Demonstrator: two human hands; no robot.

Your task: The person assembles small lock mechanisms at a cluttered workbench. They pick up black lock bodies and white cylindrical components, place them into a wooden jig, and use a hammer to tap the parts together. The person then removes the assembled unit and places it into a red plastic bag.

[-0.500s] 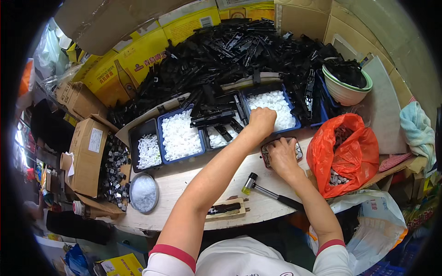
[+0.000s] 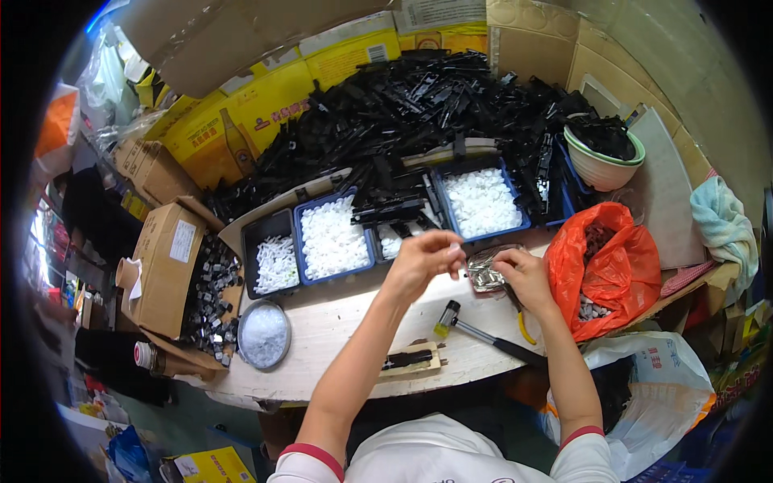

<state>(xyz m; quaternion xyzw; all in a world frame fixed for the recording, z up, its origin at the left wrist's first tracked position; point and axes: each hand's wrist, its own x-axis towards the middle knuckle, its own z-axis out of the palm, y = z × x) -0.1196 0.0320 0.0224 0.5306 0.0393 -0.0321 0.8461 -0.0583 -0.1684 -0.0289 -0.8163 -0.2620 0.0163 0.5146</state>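
My left hand (image 2: 423, 262) is raised over the bench with its thumb and fingertips pinched together. Whatever lies between them is too small to make out. To its right, my right hand (image 2: 527, 278) curls its fingers beside a small tin of metal pins (image 2: 486, 275); anything in that grip is hidden. A yellow-handled tool, apparently pliers (image 2: 525, 330), shows partly beside the right hand. Behind the left hand are blue trays of small white plastic pieces (image 2: 334, 237) (image 2: 483, 205). Black plastic parts (image 2: 392, 211) lie across the middle tray (image 2: 394, 241).
A hammer (image 2: 483, 336) and a wooden fixture with a black part (image 2: 411, 359) lie near the front edge. A round dish (image 2: 264, 335) stands left, a red bag (image 2: 608, 274) right. Black parts (image 2: 419, 105) are heaped behind. A bowl (image 2: 604, 157) stands back right.
My left hand has come back from the right-hand white-piece tray toward me. My right hand has lifted out of the tin and moved right, uncovering the pins and the yellow handle.
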